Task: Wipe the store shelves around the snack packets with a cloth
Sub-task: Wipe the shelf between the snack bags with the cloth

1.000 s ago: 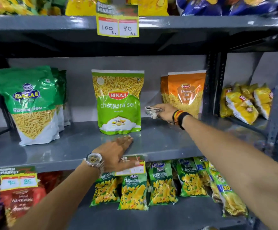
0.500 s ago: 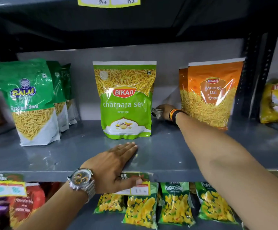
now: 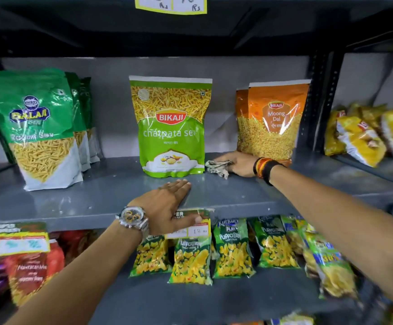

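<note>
Between the packets, back of the shelf: the right hand [image 3: 238, 164] is closed on a crumpled, grey-and-white patterned cloth [image 3: 218, 167], pressing it onto the grey painted metal shelf [image 3: 101, 195] in the gap between two packets.
Cloth position: it touches the shelf just beside the lower right corner of the light-green Bikaji chatpata sev pouch [image 3: 170, 127], with the orange Bikaji moong dal pouch [image 3: 272, 120] just behind the wrist; likely so the gap can be wiped without lifting either packet.
Left hand: the left hand [image 3: 167, 207] holds nothing. It lies flat, fingers together on the shelf's front edge and thumb hooked over the lip onto a yellow paper price tag [image 3: 194, 227]; probably a brace for the long reach.
Packets at the left end: dark-green Balaji sev pouches [image 3: 38, 127] stand upright in a row, well apart from both hands.
Shelf surface: glossy, reflecting light, with small pale specks near the front edge; whether they are dust or chipped paint I cannot tell.
Lower shelf: green-and-yellow puffcorn bags [image 3: 233, 249] hang or lean below the front lip.
Room: dark metal uprights, a grey back panel, and yellow snack bags [image 3: 364, 134] on the neighbouring bay to the right.
</note>
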`<state>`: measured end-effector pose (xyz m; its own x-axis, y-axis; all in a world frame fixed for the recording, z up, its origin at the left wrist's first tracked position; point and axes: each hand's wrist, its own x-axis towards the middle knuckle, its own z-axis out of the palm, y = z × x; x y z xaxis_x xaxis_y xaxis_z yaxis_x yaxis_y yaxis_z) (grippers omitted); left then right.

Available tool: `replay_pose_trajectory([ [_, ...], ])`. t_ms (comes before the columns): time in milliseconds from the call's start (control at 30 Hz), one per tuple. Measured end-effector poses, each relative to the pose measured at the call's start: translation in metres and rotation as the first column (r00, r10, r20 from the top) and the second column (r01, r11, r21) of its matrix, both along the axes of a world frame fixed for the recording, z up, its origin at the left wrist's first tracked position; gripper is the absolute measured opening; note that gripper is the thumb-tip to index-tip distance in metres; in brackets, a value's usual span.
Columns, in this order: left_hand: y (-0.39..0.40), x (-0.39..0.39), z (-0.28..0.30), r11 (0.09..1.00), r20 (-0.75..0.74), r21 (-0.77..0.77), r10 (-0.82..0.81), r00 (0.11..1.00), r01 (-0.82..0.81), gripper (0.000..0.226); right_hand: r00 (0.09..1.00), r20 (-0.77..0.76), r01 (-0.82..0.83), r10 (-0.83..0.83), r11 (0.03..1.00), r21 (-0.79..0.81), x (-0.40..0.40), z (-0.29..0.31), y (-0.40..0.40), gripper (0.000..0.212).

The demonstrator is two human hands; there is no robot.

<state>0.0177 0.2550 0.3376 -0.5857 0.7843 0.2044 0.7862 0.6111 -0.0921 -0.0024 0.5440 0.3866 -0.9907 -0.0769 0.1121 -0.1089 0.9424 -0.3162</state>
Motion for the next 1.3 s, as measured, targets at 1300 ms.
replay_pose_trajectory([
  [1300, 0.002, 0.0, 0.001, 1.0, -0.018, 0.03, -0.005, 1.0, 0.005, 0.099, 0.996, -0.07, 0.053, -0.057, 0.997, -0.059, -0.076, -0.006, 0.006, 0.046],
])
